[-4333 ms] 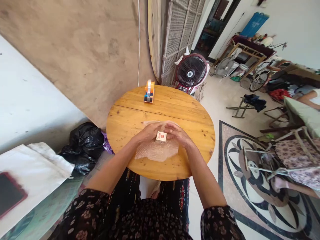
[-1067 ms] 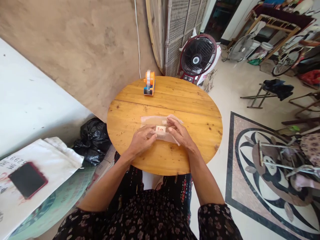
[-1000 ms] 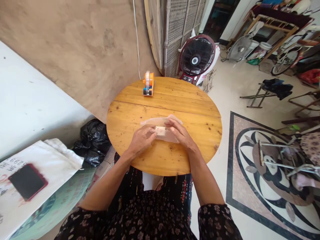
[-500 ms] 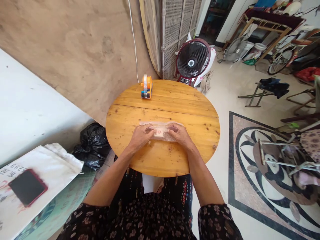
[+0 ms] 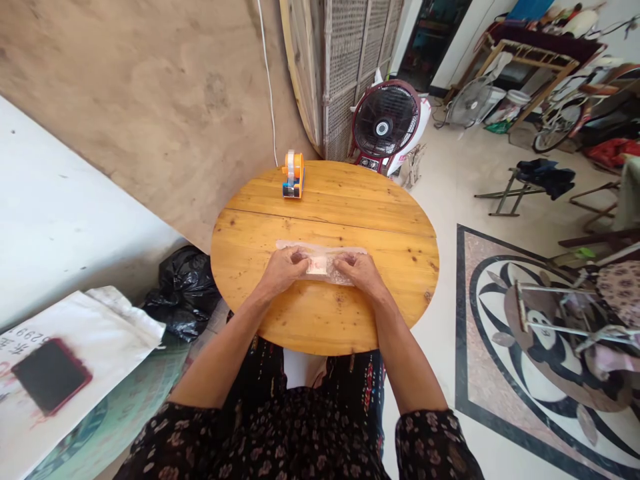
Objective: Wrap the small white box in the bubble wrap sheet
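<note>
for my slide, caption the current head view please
Left hand and right hand hold bubble wrap either side of a small box on a wooden table, tape dispenser beyond.

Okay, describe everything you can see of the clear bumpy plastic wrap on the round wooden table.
The clear, bumpy plastic wrap looks like thin bubble wrap. It lies as a wide, low strip around the small pale box with red print, which shows through it. The strip runs side to side near the middle of the round yellow-brown wooden table. The person's left hand grips its left part, the right hand its right; its far edge extends beyond the box.
</note>
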Demonstrator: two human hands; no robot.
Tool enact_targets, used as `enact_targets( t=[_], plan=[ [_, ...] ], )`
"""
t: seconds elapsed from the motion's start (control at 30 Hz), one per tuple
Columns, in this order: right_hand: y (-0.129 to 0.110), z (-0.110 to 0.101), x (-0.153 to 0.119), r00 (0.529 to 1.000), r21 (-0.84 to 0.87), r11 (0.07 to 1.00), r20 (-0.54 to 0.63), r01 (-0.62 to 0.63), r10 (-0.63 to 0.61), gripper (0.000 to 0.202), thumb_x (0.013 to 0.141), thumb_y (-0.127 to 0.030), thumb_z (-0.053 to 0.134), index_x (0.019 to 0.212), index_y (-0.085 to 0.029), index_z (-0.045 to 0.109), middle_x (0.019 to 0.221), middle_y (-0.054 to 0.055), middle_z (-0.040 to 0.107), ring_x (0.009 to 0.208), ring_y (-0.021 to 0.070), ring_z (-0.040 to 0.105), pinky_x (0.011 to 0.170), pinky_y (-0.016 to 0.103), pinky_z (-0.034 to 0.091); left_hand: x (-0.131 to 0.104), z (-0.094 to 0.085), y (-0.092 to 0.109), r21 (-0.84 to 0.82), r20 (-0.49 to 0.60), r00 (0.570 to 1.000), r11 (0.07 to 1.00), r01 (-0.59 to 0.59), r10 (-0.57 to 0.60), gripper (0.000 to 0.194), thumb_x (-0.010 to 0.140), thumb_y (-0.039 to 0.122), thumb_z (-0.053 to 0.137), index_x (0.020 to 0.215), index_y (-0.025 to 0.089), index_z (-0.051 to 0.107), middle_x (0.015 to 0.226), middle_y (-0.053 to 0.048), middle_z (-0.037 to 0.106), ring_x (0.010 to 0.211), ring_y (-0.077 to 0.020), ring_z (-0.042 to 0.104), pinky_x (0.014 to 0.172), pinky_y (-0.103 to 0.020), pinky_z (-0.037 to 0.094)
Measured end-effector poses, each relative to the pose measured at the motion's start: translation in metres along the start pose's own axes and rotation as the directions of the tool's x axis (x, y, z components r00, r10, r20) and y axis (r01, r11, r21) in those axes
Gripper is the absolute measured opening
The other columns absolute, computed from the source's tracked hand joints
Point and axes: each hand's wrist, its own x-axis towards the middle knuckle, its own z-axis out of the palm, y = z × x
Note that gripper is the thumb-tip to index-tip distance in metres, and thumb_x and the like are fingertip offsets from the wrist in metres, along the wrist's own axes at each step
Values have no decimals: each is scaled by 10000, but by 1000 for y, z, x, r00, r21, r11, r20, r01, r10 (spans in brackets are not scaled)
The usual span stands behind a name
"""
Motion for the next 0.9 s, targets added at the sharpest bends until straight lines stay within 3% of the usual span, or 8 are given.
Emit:
enact_targets(
  t=[0.17,0.33,0.53,0.63,0.9],
  plan=[
    [1,2,1,1000,-87,996,-26,-10,7,289,766,-396,561,708,-141,683,650,17,641,627,155,574,563,235,406,1,3,-1,-129,11,999,991,47,-46,236,704,319,579,843,145,657,772,-25,688,677,-152,613,606,-233,473],
    [-2,3,1,998,-162,987,-52,21,-29,235,761,-352,578,712,-151,690,654,25,674,622,170,610,573,250,420,4,2,-3,-134,36,998,989,57,-52,279,703,324,574,888,137,667,746,-21,683,646,-150,609,578,-234,474],
    [0,4,2,995,-178,982,-66,61,-73,173,731,-276,584,811,-159,682,754,44,705,681,177,637,647,268,473,7,-1,-4,-137,95,994,989,58,-46,266,715,333,587,871,137,674,727,-15,679,629,-143,598,569,-226,455],
    [2,3,3,993,-150,985,-54,91,-100,240,721,-248,583,926,-160,670,849,61,714,736,185,652,713,295,504,8,-3,-3,-147,114,993,988,37,-20,233,717,327,581,840,144,658,692,4,642,601,-127,564,549,-214,430],
    [-5,2,-1,948,-135,939,19,318,-318,266,767,-186,550,1011,-223,649,1152,52,685,1021,225,643,898,358,486,13,-1,-5,-181,136,990,982,45,-20,207,696,327,579,787,147,623,659,15,595,565,-109,516,502,-198,388]
  ],
)
